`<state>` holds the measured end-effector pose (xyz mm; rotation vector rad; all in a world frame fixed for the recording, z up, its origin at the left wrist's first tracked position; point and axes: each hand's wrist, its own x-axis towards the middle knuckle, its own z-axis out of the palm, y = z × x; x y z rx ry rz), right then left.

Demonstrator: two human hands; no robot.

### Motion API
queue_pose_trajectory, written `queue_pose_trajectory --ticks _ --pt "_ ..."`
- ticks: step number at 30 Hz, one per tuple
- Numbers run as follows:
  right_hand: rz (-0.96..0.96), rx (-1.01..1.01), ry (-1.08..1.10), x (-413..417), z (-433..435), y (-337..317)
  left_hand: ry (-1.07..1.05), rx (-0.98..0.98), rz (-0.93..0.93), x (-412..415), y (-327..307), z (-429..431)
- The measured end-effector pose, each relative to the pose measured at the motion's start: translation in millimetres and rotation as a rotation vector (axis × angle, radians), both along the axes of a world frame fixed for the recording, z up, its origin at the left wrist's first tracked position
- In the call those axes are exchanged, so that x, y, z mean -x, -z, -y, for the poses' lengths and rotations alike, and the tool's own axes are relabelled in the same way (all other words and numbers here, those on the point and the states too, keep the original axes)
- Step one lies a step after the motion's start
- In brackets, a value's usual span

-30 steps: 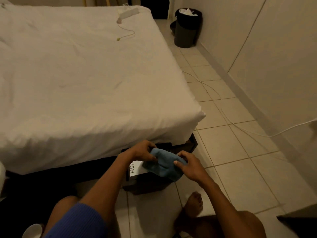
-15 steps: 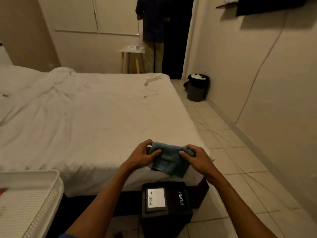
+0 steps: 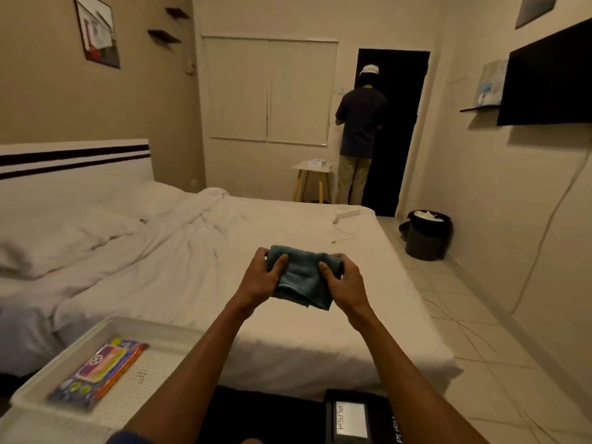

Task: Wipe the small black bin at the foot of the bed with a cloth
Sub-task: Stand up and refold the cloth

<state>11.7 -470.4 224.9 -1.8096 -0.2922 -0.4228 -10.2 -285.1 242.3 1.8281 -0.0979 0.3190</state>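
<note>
A folded blue cloth [image 3: 302,278] hangs in the air over the bed, held at both sides. My left hand [image 3: 261,277] grips its left edge and my right hand [image 3: 344,283] grips its right edge. The small black bin [image 3: 360,418] stands on the floor at the foot of the bed, at the bottom edge of the view below my right forearm. Its lid has a pale flap and the word PUSH. The cloth is well above the bin and apart from it.
The white bed [image 3: 256,283] fills the middle. A white perforated tray [image 3: 134,389] with a colourful packet sits at lower left. A second dark bin [image 3: 427,235] stands by the right wall, a cable trails over the floor tiles, and a person [image 3: 360,133] stands at the far doorway.
The view has tilted upward, from the floor to the whole room. Both hands have lifted the cloth from just above the bin to high over the bed.
</note>
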Motion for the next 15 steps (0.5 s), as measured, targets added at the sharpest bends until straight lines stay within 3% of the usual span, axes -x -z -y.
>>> queue_pose_trajectory --ticks 3,7,12,15 --pt "0.217 0.219 -0.001 -2.8 -47.6 -7.0 -0.126 -0.010 0.074 19.9 0.4 -40.1" --pt "0.263 0.278 -0.090 -2.4 -111.4 1.4 -0.264 -0.083 0.061 48.5 13.0 -96.3" --pt "0.063 0.220 -0.251 0.2 -192.0 23.7 -0.406 0.033 -0.116 84.1 46.2 -165.1" --pt "-0.157 0.319 -0.374 -5.1 -232.1 42.2 -0.473 0.071 -0.248 103.2 76.3 -194.8"
